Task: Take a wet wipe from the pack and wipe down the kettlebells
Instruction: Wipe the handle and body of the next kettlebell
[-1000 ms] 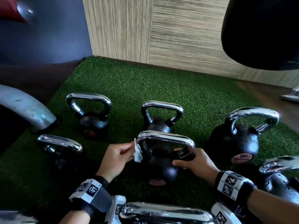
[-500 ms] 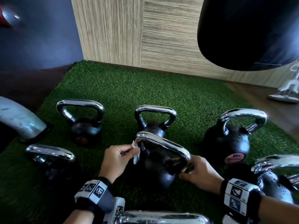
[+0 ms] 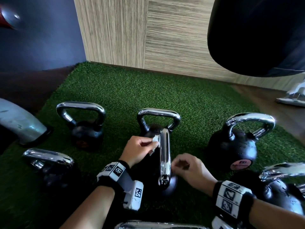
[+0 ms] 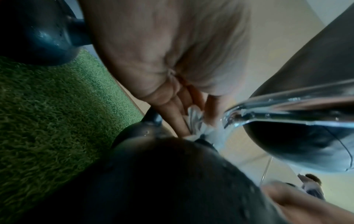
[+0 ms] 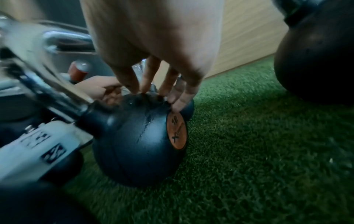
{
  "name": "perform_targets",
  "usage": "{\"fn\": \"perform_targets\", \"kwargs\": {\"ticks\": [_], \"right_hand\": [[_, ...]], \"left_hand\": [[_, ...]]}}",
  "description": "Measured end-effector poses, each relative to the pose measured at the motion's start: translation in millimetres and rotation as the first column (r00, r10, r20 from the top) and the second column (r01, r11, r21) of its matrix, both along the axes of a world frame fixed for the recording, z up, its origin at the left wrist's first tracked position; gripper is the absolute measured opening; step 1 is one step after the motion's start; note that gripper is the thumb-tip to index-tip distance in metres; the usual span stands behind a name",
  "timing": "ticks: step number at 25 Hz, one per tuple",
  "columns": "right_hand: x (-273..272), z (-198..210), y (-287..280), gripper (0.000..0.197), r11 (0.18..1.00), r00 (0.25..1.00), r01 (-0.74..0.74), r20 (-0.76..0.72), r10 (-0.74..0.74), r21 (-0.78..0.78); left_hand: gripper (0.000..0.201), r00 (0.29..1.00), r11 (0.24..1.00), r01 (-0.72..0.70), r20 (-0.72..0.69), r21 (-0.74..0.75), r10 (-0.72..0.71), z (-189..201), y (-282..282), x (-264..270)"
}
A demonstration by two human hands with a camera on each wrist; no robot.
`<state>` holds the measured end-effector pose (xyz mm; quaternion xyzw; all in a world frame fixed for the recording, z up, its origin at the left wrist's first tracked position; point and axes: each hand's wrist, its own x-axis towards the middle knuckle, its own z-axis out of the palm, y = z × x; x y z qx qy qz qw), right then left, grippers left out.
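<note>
A black kettlebell [image 3: 170,185] with a chrome handle [image 3: 165,156] stands on the green turf between my hands, its handle running front to back. My left hand [image 3: 152,142] pinches a white wet wipe [image 3: 154,143] against the far end of that handle. The left wrist view shows the wipe [image 4: 195,121] bunched between fingers and thumb beside the handle [image 4: 287,109]. My right hand [image 3: 177,164] is off the handle. In the right wrist view its fingertips [image 5: 153,89] rest on top of the ball [image 5: 138,136], near an orange label [image 5: 177,131]. No wipe pack is in view.
Several more kettlebells stand around: back left [image 3: 87,129], back centre [image 3: 158,116], right [image 3: 234,146], front left [image 3: 49,162], front right [image 3: 283,187]. A black punching bag [image 3: 255,30] hangs at upper right. A grey pipe [image 3: 19,123] lies left. The far turf [image 3: 148,90] is bare up to the wood wall.
The centre kettlebell has turned about a quarter turn, so its handle now points away from me. My right hand has let go of the handle and rests on the ball. The left hand kept the wipe.
</note>
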<state>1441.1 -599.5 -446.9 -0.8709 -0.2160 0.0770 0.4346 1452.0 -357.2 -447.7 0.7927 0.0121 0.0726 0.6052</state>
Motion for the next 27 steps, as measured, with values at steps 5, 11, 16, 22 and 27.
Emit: {"fn": "perform_targets", "kwargs": {"ticks": [5,11,16,22,27], "right_hand": [[25.1,-34.7,10.3,0.09,0.985,0.946,-0.019,-0.315,0.074,0.174],[26.9,-36.3,9.0,0.09,0.978,0.952,-0.051,-0.286,0.11,0.204],[28.0,-38.2,9.0,0.099,0.975,0.96,-0.043,-0.26,0.101,0.218],[29.8,-42.0,8.7,0.104,0.981,0.962,-0.025,-0.262,0.076,0.192],[28.8,-38.5,9.5,0.109,0.982,0.969,-0.029,-0.238,0.075,0.189]], "left_hand": [[0.02,0.989,0.98,-0.131,0.08,0.148,0.12,-1.0,-5.6,-4.6],[0.016,0.978,0.975,-0.185,0.075,-0.124,0.195,18.1,-14.6,-2.5],[0.012,0.994,0.912,-0.105,-0.039,-0.396,0.097,29.2,-13.2,-5.9],[0.015,0.998,0.86,0.062,0.034,-0.507,-0.051,47.6,-10.1,-20.8],[0.013,0.931,0.874,0.35,0.025,-0.336,-0.364,58.8,10.5,-35.4]]}}
